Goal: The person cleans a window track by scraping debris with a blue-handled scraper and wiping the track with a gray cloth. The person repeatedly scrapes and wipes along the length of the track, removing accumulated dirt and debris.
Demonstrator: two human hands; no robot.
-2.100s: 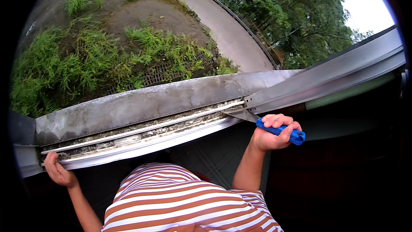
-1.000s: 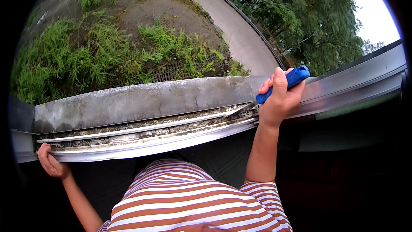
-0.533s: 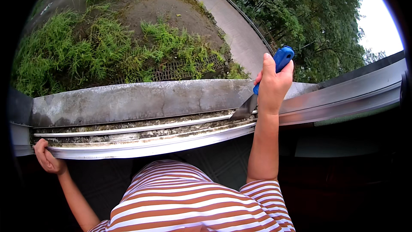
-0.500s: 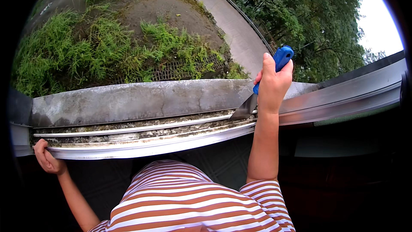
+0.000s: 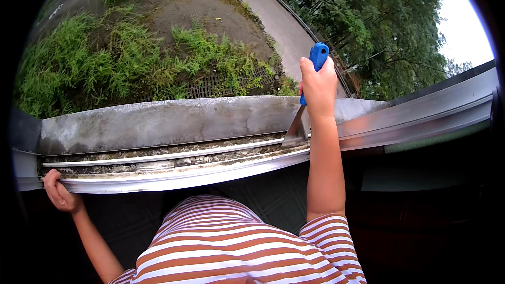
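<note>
Right grip (image 5: 319,88) holds one scraper (image 5: 297,130), left grip (image 5: 61,193) touches one track (image 5: 179,181).

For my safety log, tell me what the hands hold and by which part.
Right hand holds a scraper by its handle; left hand touches the window frame.

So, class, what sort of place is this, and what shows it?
Probably an open window seen from indoors: a grimy window track runs across the front, a grey ledge lies just beyond it, and a paved path and trees show outside.
</note>
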